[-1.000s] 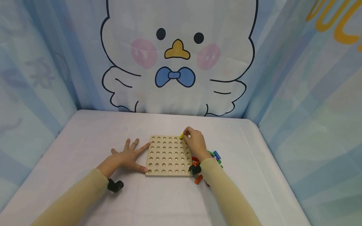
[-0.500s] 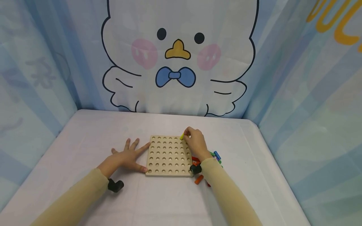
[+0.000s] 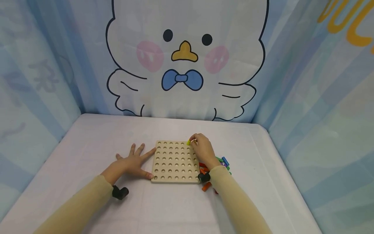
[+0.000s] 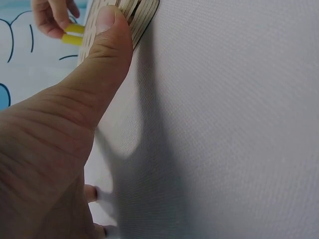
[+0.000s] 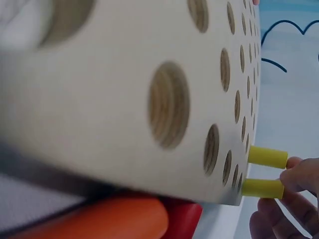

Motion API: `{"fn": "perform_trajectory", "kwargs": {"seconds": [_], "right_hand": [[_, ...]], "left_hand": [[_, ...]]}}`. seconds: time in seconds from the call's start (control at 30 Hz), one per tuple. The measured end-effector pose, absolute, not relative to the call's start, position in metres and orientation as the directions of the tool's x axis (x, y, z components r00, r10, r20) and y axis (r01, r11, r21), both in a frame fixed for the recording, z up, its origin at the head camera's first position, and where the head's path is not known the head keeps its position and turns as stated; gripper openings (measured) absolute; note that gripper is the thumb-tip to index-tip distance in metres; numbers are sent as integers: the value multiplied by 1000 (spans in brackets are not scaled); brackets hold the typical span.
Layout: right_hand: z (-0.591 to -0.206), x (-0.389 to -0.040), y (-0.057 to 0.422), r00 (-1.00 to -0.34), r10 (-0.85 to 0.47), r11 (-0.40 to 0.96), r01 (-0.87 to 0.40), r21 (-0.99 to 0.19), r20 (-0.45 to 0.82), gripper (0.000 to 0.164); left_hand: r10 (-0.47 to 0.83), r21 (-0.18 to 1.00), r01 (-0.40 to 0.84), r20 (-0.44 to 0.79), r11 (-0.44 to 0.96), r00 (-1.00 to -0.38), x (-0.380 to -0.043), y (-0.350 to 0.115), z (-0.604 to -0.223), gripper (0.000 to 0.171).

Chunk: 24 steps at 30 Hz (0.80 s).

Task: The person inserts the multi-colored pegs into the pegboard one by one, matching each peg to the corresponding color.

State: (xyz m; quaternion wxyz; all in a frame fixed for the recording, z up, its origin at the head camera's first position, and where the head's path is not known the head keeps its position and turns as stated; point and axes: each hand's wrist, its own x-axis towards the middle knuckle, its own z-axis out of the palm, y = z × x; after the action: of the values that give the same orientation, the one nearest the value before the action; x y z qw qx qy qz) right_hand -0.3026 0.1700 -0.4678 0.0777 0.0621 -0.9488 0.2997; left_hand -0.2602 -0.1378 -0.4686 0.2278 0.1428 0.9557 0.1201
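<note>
Here, your left hand (image 3: 132,164) splays wide, touching the board (image 3: 173,161); your right hand (image 3: 203,150), arched, pinches a yellow peg (image 3: 188,142).

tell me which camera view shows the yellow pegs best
Right wrist: both yellow pegs show largest, side by side at the board. Left wrist shows both, smaller; head shows only a yellow speck by the right hand.

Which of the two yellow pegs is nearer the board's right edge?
The lower yellow peg in the right wrist view, toward the orange peg; the upper yellow peg stands further inward on the board.
</note>
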Motion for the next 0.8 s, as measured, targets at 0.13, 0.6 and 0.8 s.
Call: {"fn": "perform_trajectory", "kwargs": {"seconds": [0.13, 0.6, 0.8], "right_hand": [[-471, -301, 175, -982, -73, 812, -160, -562, 175, 16], [-458, -277, 207, -990, -94, 790, -141, -597, 110, 31], [-450, -259, 225, -994, -100, 810, -107, -577, 44, 29]], "left_hand": [[331, 297, 220, -404, 929, -853, -261, -137, -470, 125], [339, 302, 225, -405, 926, -850, -262, -138, -470, 124], [342, 302, 231, -396, 925, -852, -261, -140, -467, 124]]}}
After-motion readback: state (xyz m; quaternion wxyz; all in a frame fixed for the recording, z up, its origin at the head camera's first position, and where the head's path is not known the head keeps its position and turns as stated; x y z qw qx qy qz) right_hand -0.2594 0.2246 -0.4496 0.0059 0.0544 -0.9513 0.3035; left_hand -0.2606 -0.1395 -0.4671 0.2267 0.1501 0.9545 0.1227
